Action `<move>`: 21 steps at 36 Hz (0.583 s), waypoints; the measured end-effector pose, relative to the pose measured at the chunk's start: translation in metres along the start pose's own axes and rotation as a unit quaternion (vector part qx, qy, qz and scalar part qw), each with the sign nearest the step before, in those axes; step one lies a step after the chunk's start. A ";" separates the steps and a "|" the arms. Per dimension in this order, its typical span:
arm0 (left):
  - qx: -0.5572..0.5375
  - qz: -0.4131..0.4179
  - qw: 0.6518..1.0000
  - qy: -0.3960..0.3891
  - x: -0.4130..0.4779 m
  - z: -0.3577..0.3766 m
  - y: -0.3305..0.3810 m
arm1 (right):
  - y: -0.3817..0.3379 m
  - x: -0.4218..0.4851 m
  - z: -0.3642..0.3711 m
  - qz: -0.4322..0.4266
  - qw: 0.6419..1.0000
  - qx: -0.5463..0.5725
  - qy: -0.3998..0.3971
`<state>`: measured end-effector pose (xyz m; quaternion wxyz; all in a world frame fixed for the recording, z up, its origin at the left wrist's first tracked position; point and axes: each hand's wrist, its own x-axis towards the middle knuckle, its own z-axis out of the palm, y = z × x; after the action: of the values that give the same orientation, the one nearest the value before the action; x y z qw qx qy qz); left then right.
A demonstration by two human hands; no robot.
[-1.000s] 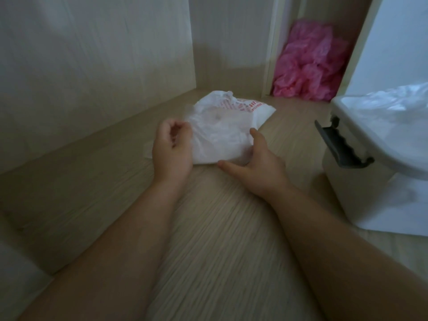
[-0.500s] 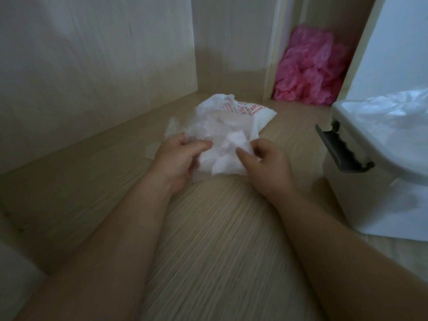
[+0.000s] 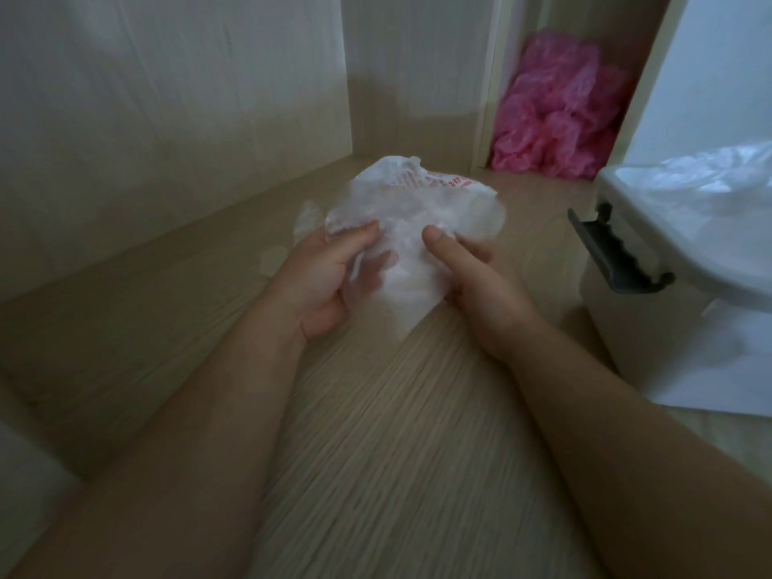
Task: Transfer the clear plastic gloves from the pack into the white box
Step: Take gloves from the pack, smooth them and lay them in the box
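Stretching across most of the view, a pale wood-grain surface is closed in on the left and at the back by upright panels of the same light wood. At the right edge stands the white box, its top open and crumpled clear plastic showing inside; it sits on a white sheet. Behind it, in a narrow recess at the back right, lies a heap of pink plastic.

The pack, a crumpled bundle of whitish film with red print on its far upper side, is held up between the two forearms, left of the box and apart from it. Whether its lower corner touches the surface cannot be told.

The left hand is turned palm up, thumb pressed on top of the pack's near left edge and fingers curled beneath, where they show through thin clear gloves spilling from the bundle. The right hand pinches the pack's right side, thumb on top pointing away and fingers folded underneath.

A dark grey latch sticks out from the box's left end. Just left of the left hand, a small scrap of clear film lies flat on the surface.
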<state>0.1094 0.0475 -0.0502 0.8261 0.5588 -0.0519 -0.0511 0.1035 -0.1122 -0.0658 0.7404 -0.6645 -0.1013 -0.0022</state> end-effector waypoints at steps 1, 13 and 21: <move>-0.009 0.000 1.000 0.011 0.001 0.000 0.000 | 0.000 -0.001 0.001 0.006 1.000 0.006 -0.017; -0.001 0.025 0.997 0.079 0.005 -0.002 -0.003 | -0.005 0.002 0.008 0.059 0.977 0.176 0.108; 0.437 0.187 0.860 0.188 -0.008 0.006 -0.015 | -0.002 0.001 0.004 0.043 0.972 0.022 0.230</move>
<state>0.1000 0.0377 -0.0620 0.4853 0.8413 -0.0163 0.2378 0.1034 -0.1083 -0.0634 0.7576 -0.6334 0.1005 -0.1213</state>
